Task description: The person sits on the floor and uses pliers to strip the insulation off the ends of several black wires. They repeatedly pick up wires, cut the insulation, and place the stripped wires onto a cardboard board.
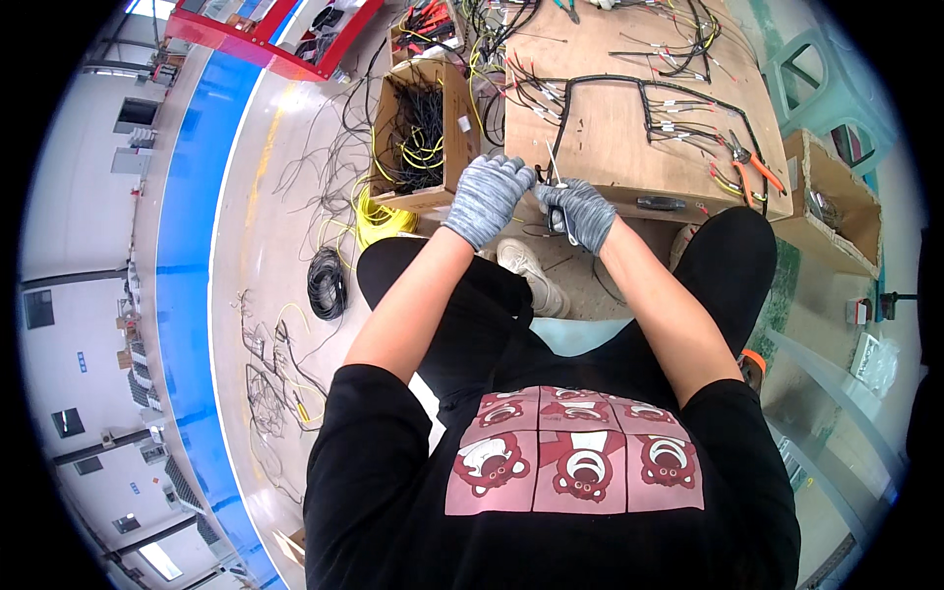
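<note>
Both my hands wear grey knit gloves and meet at the near edge of a wooden work board. My left hand pinches a black wire bundle at the board's front edge. My right hand grips the same spot, holding the bundle with a thin white cable tie sticking up between the two hands. A black wire harness runs in a loop across the board, with several short branch wires and white labels.
Orange-handled pliers lie on the board's right side. A cardboard box of black wires stands left of the board. Yellow wire and a black coil lie on the floor. Another cardboard box and a green stool sit right.
</note>
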### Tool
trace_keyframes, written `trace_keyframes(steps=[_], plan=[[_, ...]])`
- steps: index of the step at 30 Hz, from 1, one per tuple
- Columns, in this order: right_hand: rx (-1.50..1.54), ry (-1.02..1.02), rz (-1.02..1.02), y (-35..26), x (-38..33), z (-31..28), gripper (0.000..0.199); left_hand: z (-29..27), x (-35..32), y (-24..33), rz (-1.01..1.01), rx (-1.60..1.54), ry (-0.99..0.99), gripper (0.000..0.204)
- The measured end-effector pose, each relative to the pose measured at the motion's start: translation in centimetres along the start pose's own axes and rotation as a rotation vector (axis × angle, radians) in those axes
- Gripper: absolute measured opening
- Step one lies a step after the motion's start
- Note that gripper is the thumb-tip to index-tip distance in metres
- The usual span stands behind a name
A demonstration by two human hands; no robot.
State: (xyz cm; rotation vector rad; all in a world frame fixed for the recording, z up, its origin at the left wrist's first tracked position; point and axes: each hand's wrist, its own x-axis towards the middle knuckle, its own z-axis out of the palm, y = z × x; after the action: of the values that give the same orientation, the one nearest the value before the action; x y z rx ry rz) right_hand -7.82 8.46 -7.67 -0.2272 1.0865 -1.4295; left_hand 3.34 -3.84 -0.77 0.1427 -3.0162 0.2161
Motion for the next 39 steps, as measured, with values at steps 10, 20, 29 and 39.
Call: trace_keyframes(steps=[10,20,29,39], plan=[[-0.179,0.110,-0.024,-1.2,-1.6,1.3,0.014,1.9,-1.3,0.9,-0.222,-0.200,-0.061,0.013],[-0.184,0.171,-0.020,0.4,-0.2,0.6,0.016,3.0,0.1,0.6,-0.146,-0.072,-0.060,0.010],[-0.069,-0.087,0.141,0.4,-1.2,3.2,0.014,1.7,-5.2,-0.2,-0.736,-0.540,0.112,0.015],[0.044,0.009,0.086,1.6,1.0,-3.7,0.013,3.7,-7.6,8.6,-0.730,-1.037,0.337,0.025]])
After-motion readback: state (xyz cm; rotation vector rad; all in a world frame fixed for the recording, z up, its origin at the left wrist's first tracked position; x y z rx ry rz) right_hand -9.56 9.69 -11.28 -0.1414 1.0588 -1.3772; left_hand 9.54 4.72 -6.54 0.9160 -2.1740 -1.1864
